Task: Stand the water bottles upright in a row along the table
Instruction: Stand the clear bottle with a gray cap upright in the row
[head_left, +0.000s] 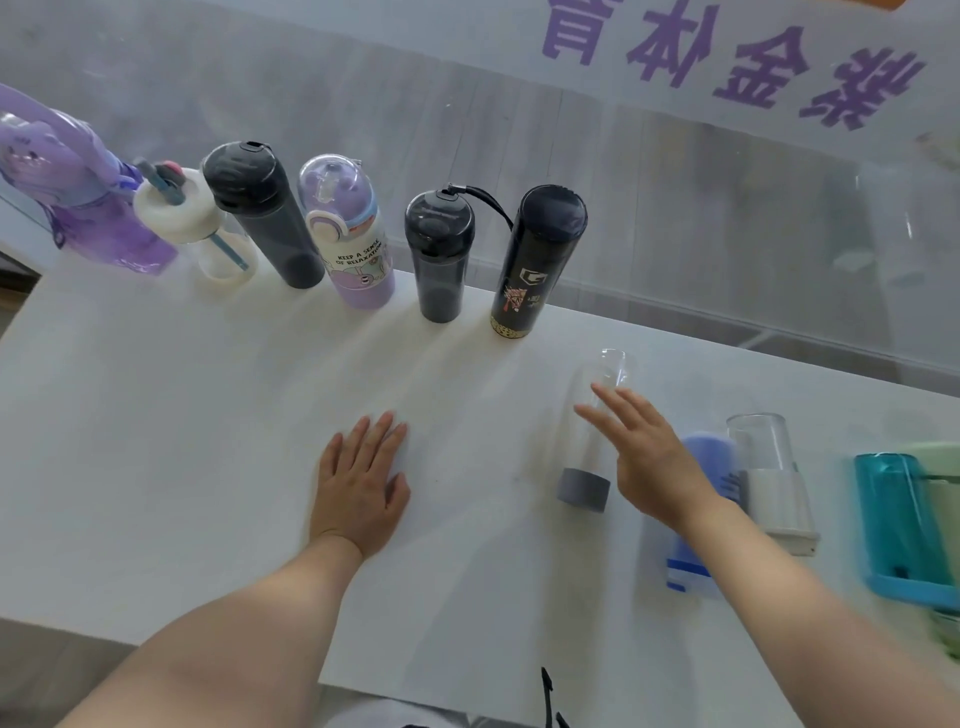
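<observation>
Counting from the upper left of the frame, I get six bottles standing upright in a row along the far edge of the white table (156, 441): a purple cartoon bottle (78, 192), a clear bottle with a white straw lid (200, 228), a tall smoky grey bottle (262, 213), a lilac-and-white bottle (350, 234) printed with "KEEP A SENSE OF RELAXATION", a shorter grey bottle with a strap (439, 254), and a black printed bottle (537, 260).

Lying on their sides at centre right and right are at least four more: a clear bottle with a grey cap (589, 452), a blue bottle (693, 551), a clear-and-white bottle (774, 483) and a teal bottle (898, 525).

The purple cartoon bottle is cut by the left edge. The blue bottle is largely hidden behind my right forearm and blurred. The teal bottle runs off the right edge, and a pale green shape (943, 467) beyond it is too cropped for me to say what it is. The clear grey-capped bottle's body is hard to trace against the white top.

My left hand (361, 478) lies flat on the table at centre, palm down, fingers straight and together, holding nothing. My right hand (649, 452) hovers over the grey-capped bottle's right side, fingers spread and extended toward its clear end; whether they touch it I cannot tell.
</observation>
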